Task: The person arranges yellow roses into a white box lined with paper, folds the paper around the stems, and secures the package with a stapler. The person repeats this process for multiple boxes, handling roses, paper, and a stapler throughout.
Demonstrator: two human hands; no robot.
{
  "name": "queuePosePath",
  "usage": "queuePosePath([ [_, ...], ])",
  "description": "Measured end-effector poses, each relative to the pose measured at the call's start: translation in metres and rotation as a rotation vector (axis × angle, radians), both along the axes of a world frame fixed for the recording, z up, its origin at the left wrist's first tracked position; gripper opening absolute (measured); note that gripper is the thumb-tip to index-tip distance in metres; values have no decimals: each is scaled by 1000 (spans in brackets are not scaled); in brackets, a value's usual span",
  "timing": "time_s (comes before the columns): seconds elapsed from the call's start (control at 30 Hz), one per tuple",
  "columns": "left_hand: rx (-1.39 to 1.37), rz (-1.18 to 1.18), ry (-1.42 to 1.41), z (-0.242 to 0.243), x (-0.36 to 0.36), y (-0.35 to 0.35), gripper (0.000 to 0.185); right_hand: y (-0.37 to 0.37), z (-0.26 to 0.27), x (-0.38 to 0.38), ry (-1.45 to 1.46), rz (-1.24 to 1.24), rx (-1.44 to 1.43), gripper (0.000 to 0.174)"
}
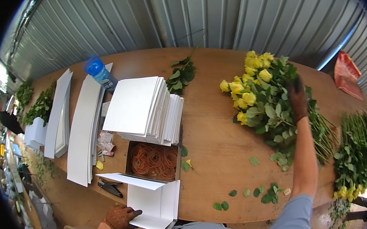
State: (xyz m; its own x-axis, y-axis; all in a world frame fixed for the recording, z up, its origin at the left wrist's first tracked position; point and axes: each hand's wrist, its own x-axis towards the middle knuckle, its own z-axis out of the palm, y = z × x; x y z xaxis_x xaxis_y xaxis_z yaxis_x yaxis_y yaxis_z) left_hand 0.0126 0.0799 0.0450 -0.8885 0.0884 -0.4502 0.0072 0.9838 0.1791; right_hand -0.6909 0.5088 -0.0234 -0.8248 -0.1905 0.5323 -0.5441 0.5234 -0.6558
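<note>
My gloved left hand [121, 217] grips the lower left edge of a folded white cardboard sheet [151, 200] at the table's near edge. Stretched out over the table, my gloved right hand [298, 98] is on the leafy stems of a pile of yellow roses [272, 100]; its fingertips are blurred among the leaves, so its hold cannot be told. The blooms point left and the bare stems right. Just beyond the folded sheet is a box of orange rubber bands [154, 161], with a stack of white cardboard sheets [134, 106] behind it.
A stapler [110, 187] lies left of the folded sheet. Long white cardboard strips [82, 130], a blue bottle [100, 74] and green foliage [40, 106] are farther left. More yellow roses [362, 156] lie at the right end. Loose leaves [270, 194] dot the wooden table [211, 171]. Corrugated metal wall [214, 13] stands behind.
</note>
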Motion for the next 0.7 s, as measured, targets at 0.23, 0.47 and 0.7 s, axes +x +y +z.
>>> queuePosePath([
  [0.23, -18, -59, -94, -10, -8, -12, 61, 66, -31, -154, -414, -393, 526, 91],
  [0.47, 17, 4, -205, -6, 8, 0, 61, 20, -59, -177, -756, -207, 636, 87],
  [0.7, -12, -30, -162, 5, -8, 2, 60, 12, -68, -155, -841, -14, 751, 79],
])
